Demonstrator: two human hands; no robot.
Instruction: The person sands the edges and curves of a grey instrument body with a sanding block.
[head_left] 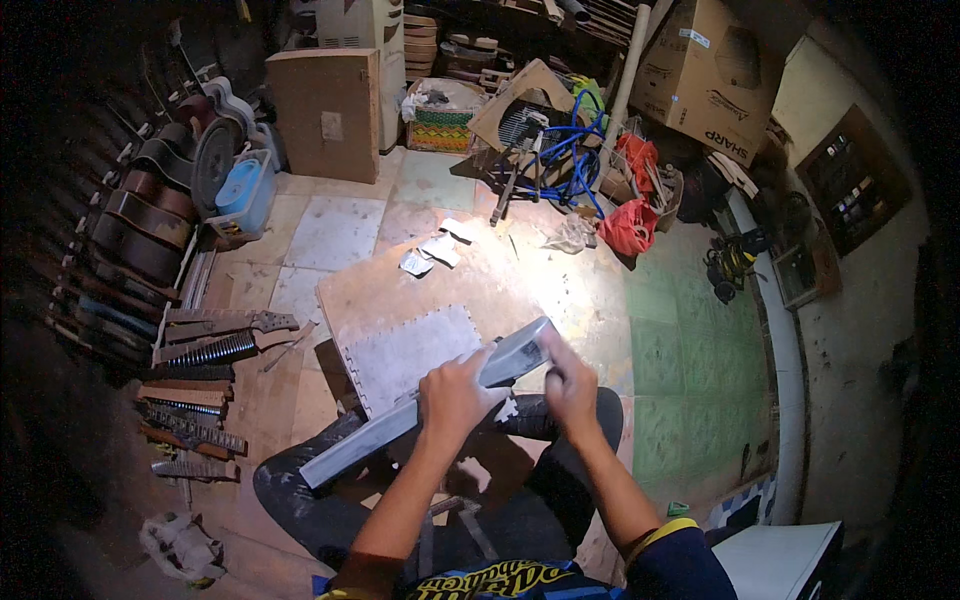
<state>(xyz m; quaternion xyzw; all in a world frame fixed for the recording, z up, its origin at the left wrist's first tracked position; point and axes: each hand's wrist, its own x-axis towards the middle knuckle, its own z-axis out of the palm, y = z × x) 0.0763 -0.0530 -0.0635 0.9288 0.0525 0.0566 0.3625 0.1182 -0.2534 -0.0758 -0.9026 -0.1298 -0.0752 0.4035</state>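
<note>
A long, grey, dust-coated piece (355,450), shaped like a guitar neck, slants across my lap from lower left to upper right. My left hand (455,400) is wrapped round its middle. My right hand (568,395) is closed at its upper end, fingers against it and slightly blurred; whether anything small is under them I cannot tell. Beneath and beyond the piece are a pale foam mat (400,350) with jigsaw edges and a tan board (380,300). Some crumpled white paper scraps (440,250) lie on the board.
At left are racked guitar bodies (140,240), several necks (195,420) on the floor and a plastic tub (250,195). Ahead stand cardboard (322,100), coiled blue hose (585,135) and red bags (625,225). A large box (700,90) and yellow-black tools (730,270) are at right.
</note>
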